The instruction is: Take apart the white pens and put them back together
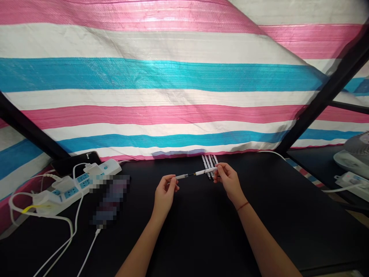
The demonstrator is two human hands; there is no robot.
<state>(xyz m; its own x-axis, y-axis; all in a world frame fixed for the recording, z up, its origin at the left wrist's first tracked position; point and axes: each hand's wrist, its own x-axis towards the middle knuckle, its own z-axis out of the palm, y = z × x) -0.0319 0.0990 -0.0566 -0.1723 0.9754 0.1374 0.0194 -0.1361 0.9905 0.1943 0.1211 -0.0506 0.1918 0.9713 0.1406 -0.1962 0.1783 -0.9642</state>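
Pinching one pen (pixel 201 172) from either end, the two hands meet over the middle of a black table (pixel 190 238), the pen nearly level between them and tilted slightly up toward the right. The left hand (pixel 167 188) has its thumb and fingers closed narrowly on one white section of the pen, while the right hand (pixel 227 179) grips the far end of the other white section, also between thumb and fingers. Those two sections stand apart, and a thin dark refill (pixel 191 174) bridges the gap. A thin band (pixel 242 206) circles the right wrist.

Just behind the pen, near the right hand, four white pens (pixel 208 163) lie side by side in a slanting row toward the back edge of the table. The right hand is much closer to this row than the left one is.

Over on the left, a white power strip (pixel 102 169) carries several plugs, with a black phone (pixel 66 164) behind it. In front lies another phone (pixel 111 202) (blurred into blocks, so its details are lost), with a white cable (pixel 89 248) running from its near end. Behind everything hangs a pink, blue and white striped sheet (pixel 173 77).
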